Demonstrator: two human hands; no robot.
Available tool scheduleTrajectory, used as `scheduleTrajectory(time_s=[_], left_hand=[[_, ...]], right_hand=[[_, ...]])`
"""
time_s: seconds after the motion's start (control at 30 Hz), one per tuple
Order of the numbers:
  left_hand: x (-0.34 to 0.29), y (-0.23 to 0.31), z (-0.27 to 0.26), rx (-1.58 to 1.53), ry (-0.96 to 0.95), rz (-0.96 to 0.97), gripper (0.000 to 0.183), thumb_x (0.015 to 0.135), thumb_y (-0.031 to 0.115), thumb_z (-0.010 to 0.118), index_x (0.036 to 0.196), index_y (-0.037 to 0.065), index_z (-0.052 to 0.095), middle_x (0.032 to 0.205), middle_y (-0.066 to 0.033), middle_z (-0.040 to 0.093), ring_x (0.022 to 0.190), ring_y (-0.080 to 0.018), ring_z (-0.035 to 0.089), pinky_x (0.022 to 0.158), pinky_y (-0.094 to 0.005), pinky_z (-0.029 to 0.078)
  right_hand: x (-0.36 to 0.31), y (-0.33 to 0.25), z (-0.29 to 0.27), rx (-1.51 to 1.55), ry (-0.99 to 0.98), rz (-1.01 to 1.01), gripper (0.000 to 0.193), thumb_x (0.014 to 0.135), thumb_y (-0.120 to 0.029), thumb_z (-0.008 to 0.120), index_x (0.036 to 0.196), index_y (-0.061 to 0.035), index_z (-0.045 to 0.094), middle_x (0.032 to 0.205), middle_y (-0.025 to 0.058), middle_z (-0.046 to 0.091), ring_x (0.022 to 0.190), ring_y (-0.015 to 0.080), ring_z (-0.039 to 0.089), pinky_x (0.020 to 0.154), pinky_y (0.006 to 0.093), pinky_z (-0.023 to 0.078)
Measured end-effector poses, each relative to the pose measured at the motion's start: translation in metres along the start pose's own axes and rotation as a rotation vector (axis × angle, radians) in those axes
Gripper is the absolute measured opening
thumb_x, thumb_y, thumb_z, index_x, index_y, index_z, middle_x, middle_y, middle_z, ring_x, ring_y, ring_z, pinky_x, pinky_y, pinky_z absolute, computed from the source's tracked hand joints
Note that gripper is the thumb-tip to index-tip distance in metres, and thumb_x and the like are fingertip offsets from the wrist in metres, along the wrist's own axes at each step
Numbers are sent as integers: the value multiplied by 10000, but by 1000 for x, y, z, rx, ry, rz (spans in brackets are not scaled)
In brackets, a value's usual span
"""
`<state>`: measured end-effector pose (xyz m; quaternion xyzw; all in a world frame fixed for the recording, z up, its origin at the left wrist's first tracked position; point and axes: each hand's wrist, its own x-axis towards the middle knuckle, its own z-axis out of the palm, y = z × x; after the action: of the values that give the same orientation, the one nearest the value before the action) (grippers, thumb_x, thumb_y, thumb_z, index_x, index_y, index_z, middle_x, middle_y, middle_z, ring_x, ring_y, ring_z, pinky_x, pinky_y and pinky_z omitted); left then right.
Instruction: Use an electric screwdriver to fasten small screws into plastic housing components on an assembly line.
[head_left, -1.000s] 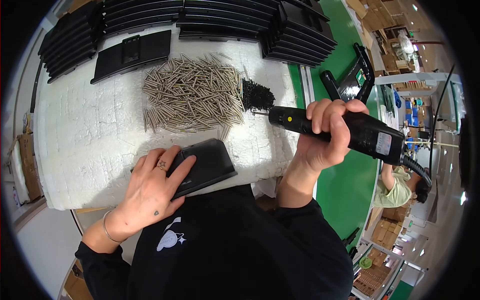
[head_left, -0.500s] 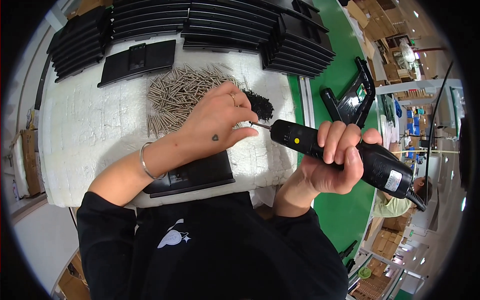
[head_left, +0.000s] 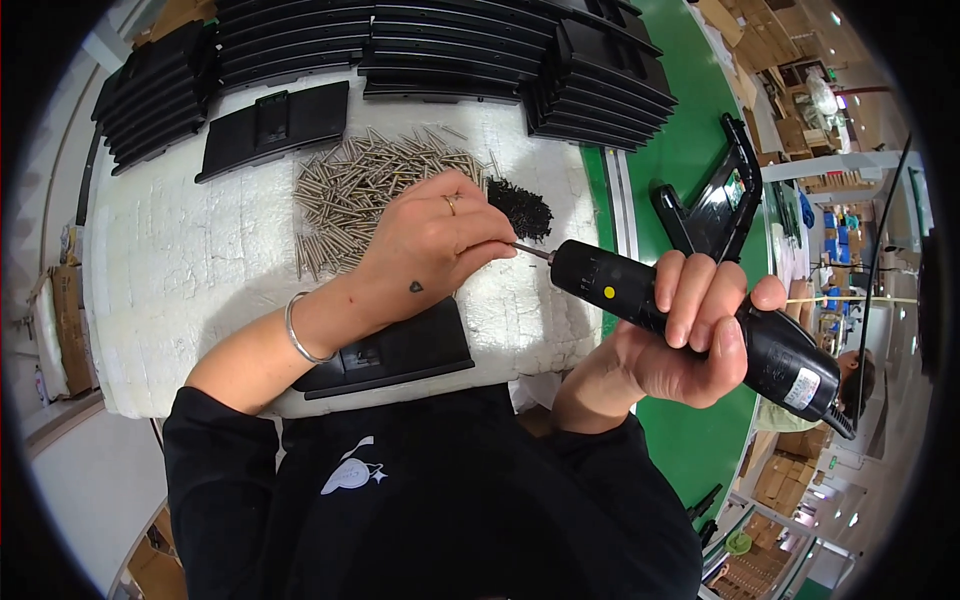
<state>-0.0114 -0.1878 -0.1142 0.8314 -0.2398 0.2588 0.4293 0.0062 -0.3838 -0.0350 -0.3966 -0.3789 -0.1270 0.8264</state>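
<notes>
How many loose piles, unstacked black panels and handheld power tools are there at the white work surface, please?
Loose piles: 2 (silver pins, small black pieces)
Unstacked black panels: 2 (far panel, near panel)
Handheld power tools: 1 (black tool)
Total: 5

I saw bright light wash over the white foam surface [head_left: 180, 270], whitest to the right of the left hand [head_left: 425, 240], while a soft shadow spread beside the left forearm [head_left: 250, 365]. Small ceiling lamps [head_left: 836, 18] glowed far right, where boxes [head_left: 785, 470] looked soft and edges bowed toward a black rim.
</notes>
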Motion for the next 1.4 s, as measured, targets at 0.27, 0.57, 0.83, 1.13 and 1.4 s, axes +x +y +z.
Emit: scheduleTrajectory(time_s=[0.27,0.57,0.83,1.13,1.4], left_hand=[[-21,8,-12,-114,-15,-62,160,713,76,779,860,64,718,815,-33,695,833,-218,634,701,-304,531],[-52,20,-59,-16,-107,-141,353,732,122,757,1074,138,673,1210,-73,606,1045,-290,573,846,-377,512],[-93,-17,-144,422,-383,-186,157,704,-3,630,827,56,708,819,-17,598,856,-207,556,770,-332,502],[-91,-28,-142,431,-434,-188,104,783,84,658,885,85,677,876,-5,577,913,-202,559,816,-327,486],[-94,-27,-144,410,-467,-198,119,783,80,648,901,76,654,932,-4,599,926,-203,555,830,-339,473]], right_hand=[[1,-1,24,23,-200,85,266,819,-65,543,1051,-80,415,623,-30,447,516,74,453,564,236,398],[-17,14,35,41,-270,166,281,791,-76,584,1034,-91,443,589,-49,465,471,56,464,519,199,395],[-19,15,41,19,-180,195,277,795,-90,564,1042,-86,440,600,-44,424,476,61,417,530,225,364],[-21,15,49,-10,-230,221,285,807,-89,550,1064,-88,426,607,-38,429,476,67,420,537,234,374],[-25,20,58,36,-204,231,345,821,-44,597,1101,-79,399,617,10,481,466,120,482,510,283,433]])
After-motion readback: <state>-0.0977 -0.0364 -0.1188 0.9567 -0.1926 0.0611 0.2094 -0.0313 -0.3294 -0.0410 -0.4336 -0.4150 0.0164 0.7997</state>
